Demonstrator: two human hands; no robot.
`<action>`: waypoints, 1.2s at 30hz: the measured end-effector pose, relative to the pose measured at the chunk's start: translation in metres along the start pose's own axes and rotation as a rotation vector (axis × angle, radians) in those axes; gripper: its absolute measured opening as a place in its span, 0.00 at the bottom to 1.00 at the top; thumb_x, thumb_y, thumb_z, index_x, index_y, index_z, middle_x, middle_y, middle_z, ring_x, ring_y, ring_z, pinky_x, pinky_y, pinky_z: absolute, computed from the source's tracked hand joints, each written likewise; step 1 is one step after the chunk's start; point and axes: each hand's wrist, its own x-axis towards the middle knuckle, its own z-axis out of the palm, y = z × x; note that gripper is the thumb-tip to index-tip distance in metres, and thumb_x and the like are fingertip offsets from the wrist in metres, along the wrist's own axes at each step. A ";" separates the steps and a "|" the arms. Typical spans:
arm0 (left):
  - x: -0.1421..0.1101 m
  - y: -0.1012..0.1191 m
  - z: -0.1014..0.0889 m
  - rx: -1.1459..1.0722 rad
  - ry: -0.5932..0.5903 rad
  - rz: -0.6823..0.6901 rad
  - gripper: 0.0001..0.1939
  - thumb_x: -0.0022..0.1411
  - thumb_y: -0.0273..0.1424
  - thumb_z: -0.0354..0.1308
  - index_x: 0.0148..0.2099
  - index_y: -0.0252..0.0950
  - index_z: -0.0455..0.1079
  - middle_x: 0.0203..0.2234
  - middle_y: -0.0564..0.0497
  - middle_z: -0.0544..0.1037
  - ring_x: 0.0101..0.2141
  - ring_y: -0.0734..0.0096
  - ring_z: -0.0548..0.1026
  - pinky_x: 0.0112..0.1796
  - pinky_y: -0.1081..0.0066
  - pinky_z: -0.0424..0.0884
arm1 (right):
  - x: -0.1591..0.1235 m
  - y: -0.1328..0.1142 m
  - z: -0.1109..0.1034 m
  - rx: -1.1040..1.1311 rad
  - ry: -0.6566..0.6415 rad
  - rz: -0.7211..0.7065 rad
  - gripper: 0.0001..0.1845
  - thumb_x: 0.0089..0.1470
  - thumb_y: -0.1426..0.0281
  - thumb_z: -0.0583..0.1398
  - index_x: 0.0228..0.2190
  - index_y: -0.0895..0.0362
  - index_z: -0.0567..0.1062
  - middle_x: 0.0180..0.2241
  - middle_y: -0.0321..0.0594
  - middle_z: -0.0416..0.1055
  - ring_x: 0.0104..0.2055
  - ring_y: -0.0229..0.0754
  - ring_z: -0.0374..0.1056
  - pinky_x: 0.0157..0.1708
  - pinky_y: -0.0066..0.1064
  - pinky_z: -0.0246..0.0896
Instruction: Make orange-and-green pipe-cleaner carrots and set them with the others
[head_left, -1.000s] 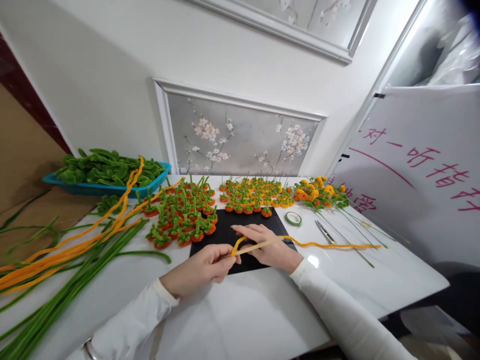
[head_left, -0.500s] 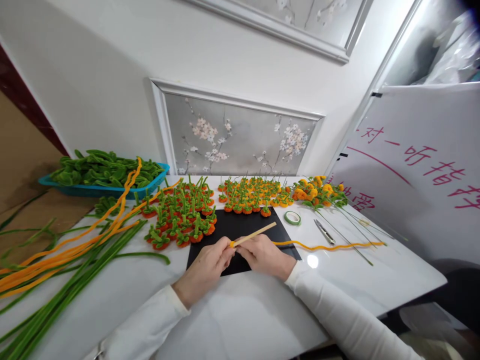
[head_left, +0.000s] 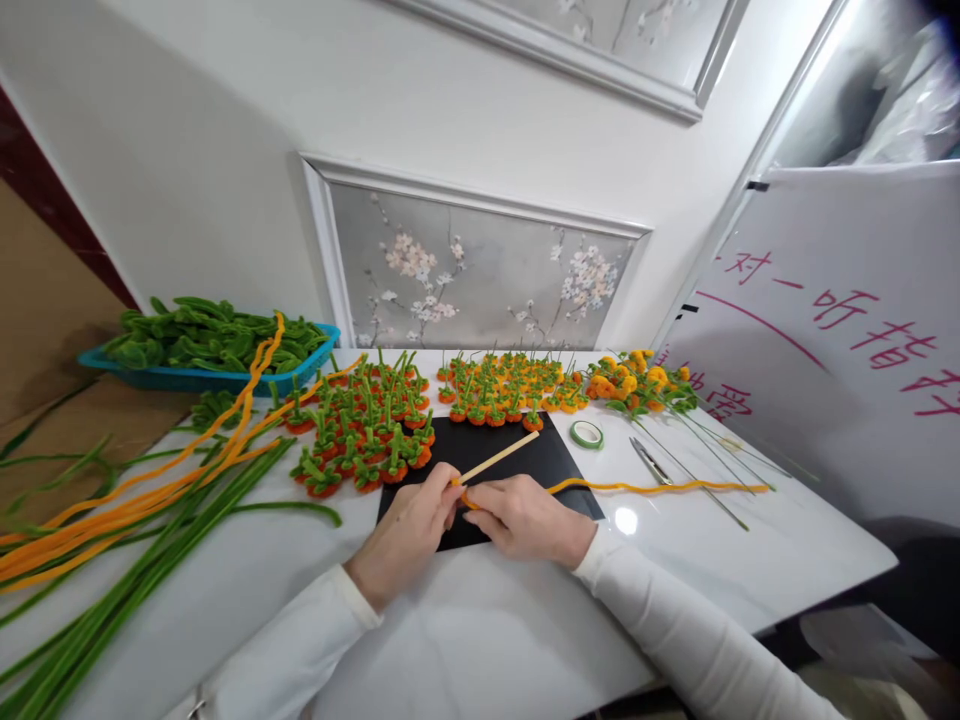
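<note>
My left hand (head_left: pixel 411 532) is closed on a pale wooden stick (head_left: pixel 499 458), which slants up and to the right out of the fingers. An orange pipe cleaner (head_left: pixel 637 487) runs from the stick's lower end through the pinched fingers of my right hand (head_left: pixel 525 518). Its long tail lies to the right across the table. Both hands meet over the front part of a black mat (head_left: pixel 559 465). Just behind them stand several small orange pipe-cleaner pieces with green tops (head_left: pixel 364 430). The fingers hide how the pipe cleaner wraps at the stick.
A blue tray (head_left: pixel 210 380) of green leaf shapes stands at the back left. Loose orange and green pipe cleaners (head_left: pixel 172 550) lie on the left. Green tape (head_left: pixel 586 434), a craft knife or cutter (head_left: pixel 649 461) and orange flowers on stems (head_left: pixel 637 382) lie to the right.
The stick has swung slightly, its free end lower and further left. My right hand has shifted a little right, away from my left, exposing orange pipe cleaner between them.
</note>
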 end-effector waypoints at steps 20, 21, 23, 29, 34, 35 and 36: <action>0.002 -0.004 -0.005 0.127 -0.176 0.124 0.11 0.62 0.24 0.42 0.28 0.38 0.56 0.14 0.59 0.64 0.14 0.77 0.64 0.18 0.76 0.57 | -0.001 -0.004 -0.016 -0.328 0.249 -0.025 0.11 0.63 0.73 0.50 0.36 0.53 0.72 0.32 0.35 0.70 0.30 0.34 0.63 0.29 0.28 0.50; 0.003 -0.005 -0.004 0.148 -0.168 0.138 0.11 0.62 0.24 0.42 0.28 0.38 0.57 0.14 0.59 0.63 0.14 0.76 0.64 0.19 0.75 0.57 | -0.001 -0.005 -0.016 -0.329 0.262 -0.026 0.11 0.63 0.73 0.50 0.36 0.53 0.72 0.31 0.35 0.69 0.29 0.34 0.63 0.29 0.28 0.50; 0.003 -0.005 -0.003 0.196 -0.135 0.167 0.11 0.62 0.24 0.42 0.27 0.38 0.57 0.15 0.58 0.63 0.16 0.74 0.64 0.21 0.74 0.56 | 0.001 -0.005 -0.015 -0.335 0.278 -0.024 0.10 0.63 0.72 0.52 0.35 0.53 0.73 0.30 0.34 0.69 0.29 0.33 0.63 0.29 0.28 0.50; 0.004 -0.007 -0.003 0.325 -0.061 0.236 0.12 0.64 0.26 0.43 0.27 0.37 0.60 0.22 0.53 0.68 0.23 0.69 0.67 0.26 0.71 0.57 | 0.002 0.003 -0.021 -0.229 0.245 0.082 0.12 0.62 0.63 0.54 0.33 0.54 0.74 0.30 0.35 0.70 0.29 0.33 0.65 0.28 0.26 0.52; 0.003 -0.006 -0.003 0.398 -0.066 0.341 0.12 0.65 0.25 0.44 0.30 0.36 0.64 0.25 0.51 0.72 0.27 0.68 0.69 0.28 0.71 0.60 | 0.002 0.012 -0.028 0.215 0.111 0.153 0.09 0.61 0.67 0.55 0.36 0.57 0.74 0.32 0.36 0.72 0.32 0.33 0.66 0.32 0.22 0.57; 0.003 -0.004 -0.003 0.410 -0.066 0.373 0.12 0.65 0.25 0.44 0.31 0.36 0.65 0.25 0.51 0.72 0.27 0.68 0.70 0.28 0.71 0.61 | 0.002 0.015 -0.028 0.307 0.084 0.176 0.09 0.60 0.67 0.56 0.35 0.58 0.74 0.30 0.35 0.71 0.30 0.32 0.65 0.30 0.22 0.57; 0.003 -0.003 -0.003 0.414 -0.065 0.402 0.12 0.65 0.25 0.44 0.31 0.36 0.66 0.25 0.51 0.72 0.26 0.69 0.70 0.28 0.72 0.61 | 0.001 0.017 -0.028 0.385 0.055 0.205 0.09 0.59 0.66 0.56 0.33 0.58 0.74 0.28 0.34 0.71 0.28 0.32 0.64 0.28 0.21 0.56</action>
